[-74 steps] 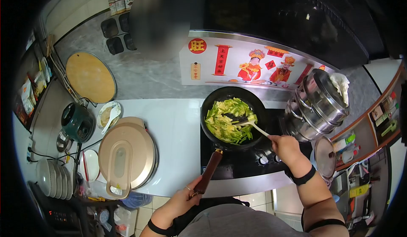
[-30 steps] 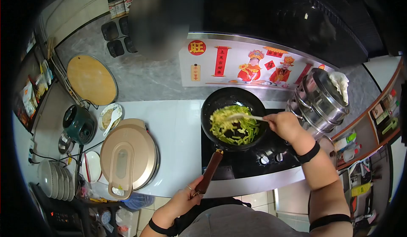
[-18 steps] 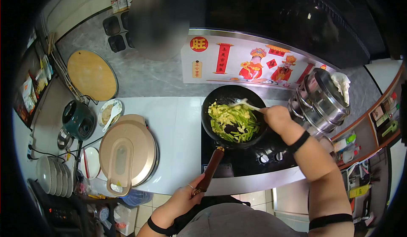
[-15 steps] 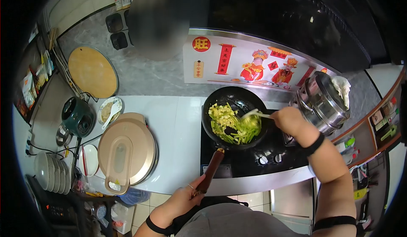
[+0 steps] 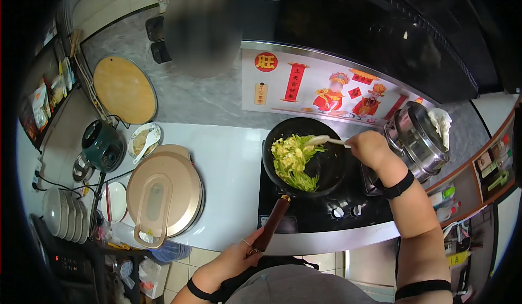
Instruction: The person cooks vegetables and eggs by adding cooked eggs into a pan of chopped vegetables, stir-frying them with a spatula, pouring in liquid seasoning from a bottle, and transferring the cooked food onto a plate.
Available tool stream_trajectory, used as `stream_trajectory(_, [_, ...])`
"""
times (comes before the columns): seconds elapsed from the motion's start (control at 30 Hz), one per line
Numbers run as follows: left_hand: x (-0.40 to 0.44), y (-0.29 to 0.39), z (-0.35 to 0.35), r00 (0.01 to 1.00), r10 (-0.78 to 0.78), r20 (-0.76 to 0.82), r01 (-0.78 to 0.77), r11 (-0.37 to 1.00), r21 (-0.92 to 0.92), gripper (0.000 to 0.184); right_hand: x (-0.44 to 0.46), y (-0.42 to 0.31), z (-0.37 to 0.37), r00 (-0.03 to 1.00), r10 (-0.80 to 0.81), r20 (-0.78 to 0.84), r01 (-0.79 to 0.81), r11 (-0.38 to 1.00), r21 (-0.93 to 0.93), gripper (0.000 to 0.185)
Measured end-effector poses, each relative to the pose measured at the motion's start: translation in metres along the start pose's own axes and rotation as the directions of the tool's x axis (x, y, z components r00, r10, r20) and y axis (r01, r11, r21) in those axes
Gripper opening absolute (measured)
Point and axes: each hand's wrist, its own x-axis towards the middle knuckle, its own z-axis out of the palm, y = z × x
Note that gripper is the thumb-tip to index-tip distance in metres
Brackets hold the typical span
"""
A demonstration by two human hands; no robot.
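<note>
Head view: right of centre, chopped green-and-yellow food (image 5: 294,162) is now bunching leftward in a round black pan (image 5: 329,173), mixing further; right hand (image 5: 371,148) is gripping a pale spatula (image 5: 318,140), left hand (image 5: 236,258) clasping the brown handle (image 5: 273,223).

Person wears plain grey top (image 5: 293,286); black fabric (image 5: 271,263) along its far edge. Left of top: thin ring (image 5: 246,242) on left grip (image 5: 237,256), black band (image 5: 198,291) round forearm. Right of top: lower black arm band (image 5: 399,186) past wrist, upper black arm band (image 5: 423,289) higher up.
</note>
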Motion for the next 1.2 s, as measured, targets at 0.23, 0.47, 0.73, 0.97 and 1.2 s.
stream_trajectory(0.23, [-0.001, 0.003, 0.0, 1.0, -0.011, 0.0, 0.011, 0.999, 0.038, 0.067, 0.061, -0.013, 0.028, 0.963, 0.259, 0.076, -0.262, 0.965, 0.023, 0.023])
stream_trajectory(0.47, [-0.001, -0.002, 0.0, 1.0, -0.002, -0.001, 0.002, 1.0, 0.02, 0.068, 0.027, -0.045, 0.003, 0.95, -0.294, 0.103, 0.276, 0.948, 0.16, 0.019])
stream_trajectory(0.73, [0.002, -0.011, 0.001, 1.0, 0.024, 0.002, -0.024, 0.999, -0.025, 0.069, -0.059, 0.004, -0.083, 0.902, -0.412, 0.132, 0.379, 0.899, 0.219, 0.023])
stream_trajectory(0.97, [0.002, -0.008, -0.001, 0.999, 0.01, 0.032, -0.008, 0.999, -0.037, 0.069, -0.043, -0.002, -0.005, 0.983, -0.164, 0.076, 0.164, 0.986, 0.004, 0.019])
stream_trajectory(1.2, [-0.001, 0.003, 0.0, 0.999, -0.027, 0.038, 0.028, 1.0, -0.007, 0.068, 0.002, -0.028, 0.01, 0.989, 0.019, -0.149, -0.021, 1.0, -0.014, 0.022])
